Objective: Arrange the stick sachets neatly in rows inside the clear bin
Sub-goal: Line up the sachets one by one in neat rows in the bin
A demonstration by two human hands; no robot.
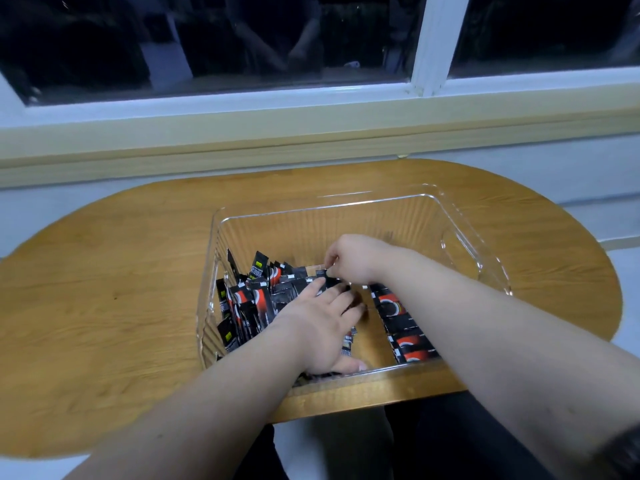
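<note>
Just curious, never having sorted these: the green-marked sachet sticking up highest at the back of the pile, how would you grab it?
Probably pinch the top end of the green-marked sachet from above, across its flat faces. It stands tilted, clear above the pile, while its lower part is wedged among neighbours in the clear bin.
</note>
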